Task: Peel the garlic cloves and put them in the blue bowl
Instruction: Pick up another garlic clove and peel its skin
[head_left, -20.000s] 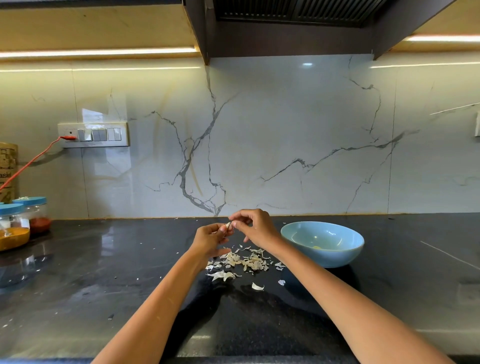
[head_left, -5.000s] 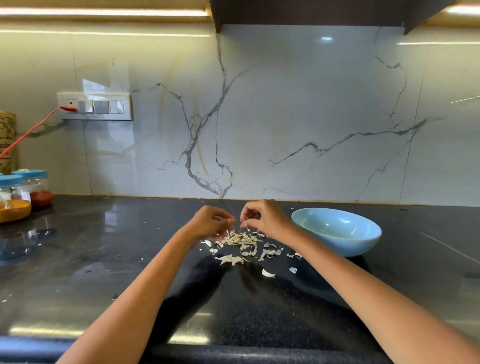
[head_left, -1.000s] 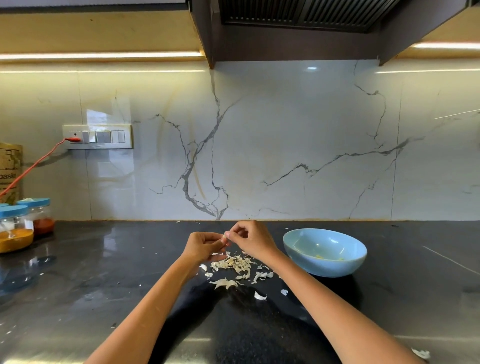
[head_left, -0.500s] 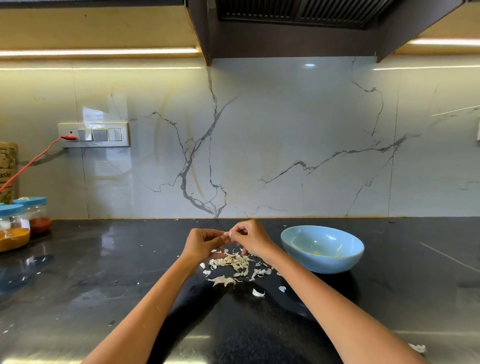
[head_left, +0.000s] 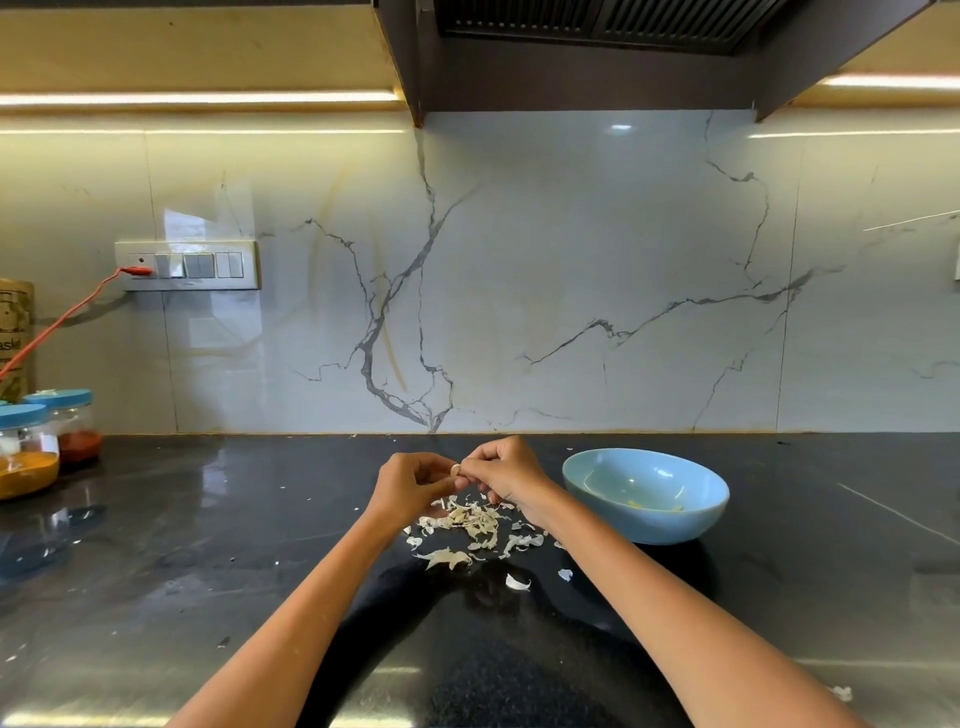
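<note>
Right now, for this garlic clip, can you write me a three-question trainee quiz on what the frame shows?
1. True or false: the garlic clove lies in the blue bowl.
2. Multiple choice: the pile of peels lies (A) inside the bowl, (B) on the dark counter below the hands, (C) beside the spice jars.
3. Fill in: the bowl stands on the side of the person's ____ hand.

Key:
1. False; the left hand and right hand pinch it between them above the counter.
2. B.
3. Right.
</note>
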